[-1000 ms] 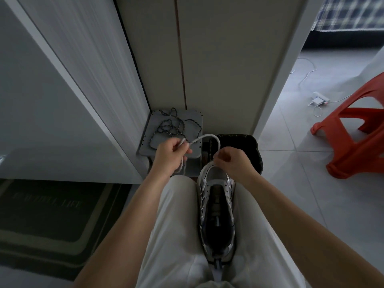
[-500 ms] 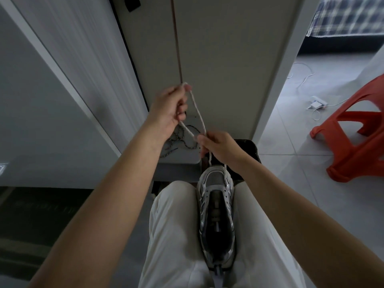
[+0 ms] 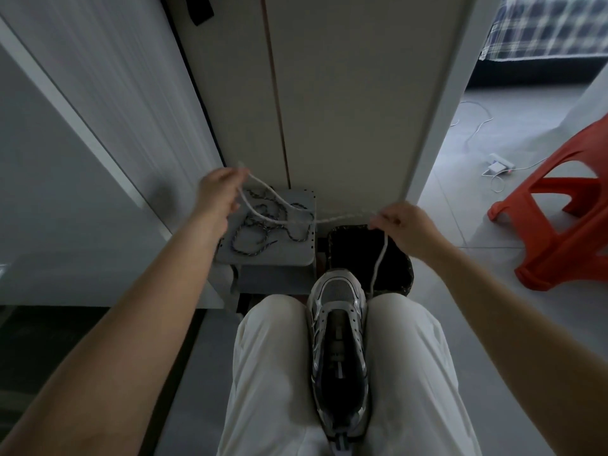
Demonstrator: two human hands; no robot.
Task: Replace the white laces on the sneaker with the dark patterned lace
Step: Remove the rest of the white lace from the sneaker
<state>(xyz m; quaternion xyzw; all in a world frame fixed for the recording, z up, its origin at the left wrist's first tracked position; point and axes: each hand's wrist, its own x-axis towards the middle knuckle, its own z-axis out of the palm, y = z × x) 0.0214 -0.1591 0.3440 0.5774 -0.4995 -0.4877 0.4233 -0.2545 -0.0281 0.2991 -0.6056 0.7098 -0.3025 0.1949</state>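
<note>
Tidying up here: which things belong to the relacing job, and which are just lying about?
Job: sneaker, white lace, left hand, right hand, dark patterned lace, grey stool under it.
Lying about: orange stool, charger, black bin, plaid bedding.

The white lace point(image 3: 381, 258) I hold is plain, no pattern. My sneaker point(image 3: 339, 340) is silver and white with a black tongue and lining. The dark lace point(image 3: 263, 225) is speckled with what look like pale flecks, and the tabletop point(image 3: 296, 255) under it is grey. My trousers point(image 3: 273, 373) are off-white, the bin point(image 3: 355, 248) black, the plastic stool point(image 3: 559, 232) orange-red, the bedding point(image 3: 552, 24) navy-and-white plaid, the floor point(image 3: 477, 291) pale grey, the mat point(image 3: 65, 350) dark with a lighter border
</note>
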